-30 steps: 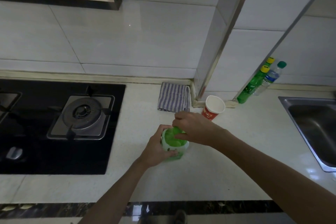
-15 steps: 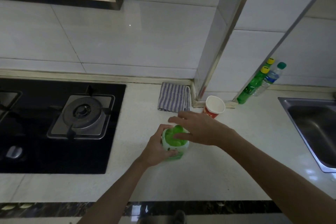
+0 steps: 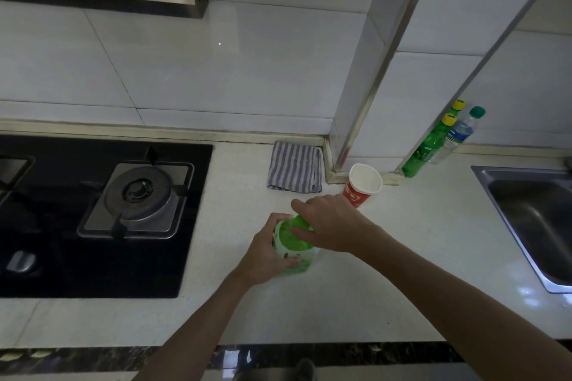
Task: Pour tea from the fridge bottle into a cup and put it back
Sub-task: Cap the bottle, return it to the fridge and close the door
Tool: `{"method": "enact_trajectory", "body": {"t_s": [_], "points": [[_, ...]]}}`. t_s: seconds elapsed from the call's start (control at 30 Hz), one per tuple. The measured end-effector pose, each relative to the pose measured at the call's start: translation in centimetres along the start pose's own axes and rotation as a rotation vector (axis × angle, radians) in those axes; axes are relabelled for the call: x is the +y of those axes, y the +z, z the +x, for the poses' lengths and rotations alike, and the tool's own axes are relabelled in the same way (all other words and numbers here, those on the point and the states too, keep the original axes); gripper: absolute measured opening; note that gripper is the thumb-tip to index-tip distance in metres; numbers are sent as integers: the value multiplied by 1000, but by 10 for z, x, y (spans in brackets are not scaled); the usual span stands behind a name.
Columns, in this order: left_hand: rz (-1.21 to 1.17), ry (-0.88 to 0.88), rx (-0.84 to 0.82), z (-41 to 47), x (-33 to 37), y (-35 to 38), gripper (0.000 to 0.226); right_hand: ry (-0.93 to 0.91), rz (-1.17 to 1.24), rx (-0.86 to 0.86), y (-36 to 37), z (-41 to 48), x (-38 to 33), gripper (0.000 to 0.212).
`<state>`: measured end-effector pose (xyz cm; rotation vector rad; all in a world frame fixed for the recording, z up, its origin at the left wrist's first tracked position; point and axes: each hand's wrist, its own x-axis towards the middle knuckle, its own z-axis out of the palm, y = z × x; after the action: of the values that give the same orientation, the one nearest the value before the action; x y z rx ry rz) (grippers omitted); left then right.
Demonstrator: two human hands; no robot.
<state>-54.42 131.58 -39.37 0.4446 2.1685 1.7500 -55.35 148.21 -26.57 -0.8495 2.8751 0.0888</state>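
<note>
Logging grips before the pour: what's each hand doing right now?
Left hand: grips the green tea bottle.
Right hand: pinches its cap.

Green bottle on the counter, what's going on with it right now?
A person is holding the green bottle upright on the white counter. Their left hand grips its body while the right hand closes over its top, apparently working the cap. The red paper cup stands just behind, upright and looking empty, so nothing seems poured yet.
</note>
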Motion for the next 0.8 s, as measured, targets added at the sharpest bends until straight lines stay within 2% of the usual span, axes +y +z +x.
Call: {"method": "enact_trajectory", "body": {"t_s": [0.1,0.2,0.33,0.47,0.67,0.8], "points": [[-1,-7,-7,1,0,0,75,-7,40,8,2,-2,1,43],[5,-18,-13,2,1,0,75,-85,91,-54,2,-7,6,50],[24,-7,-14,2,0,-1,76,-102,60,-44,0,-7,7,42],[28,-5,2,0,0,-1,77,61,134,-29,2,-5,0,35],[11,-17,3,0,2,1,75,222,173,28,15,-3,-5,46],[-4,-29,-2,1,4,2,76,55,257,-15,12,-9,2,54]]}}
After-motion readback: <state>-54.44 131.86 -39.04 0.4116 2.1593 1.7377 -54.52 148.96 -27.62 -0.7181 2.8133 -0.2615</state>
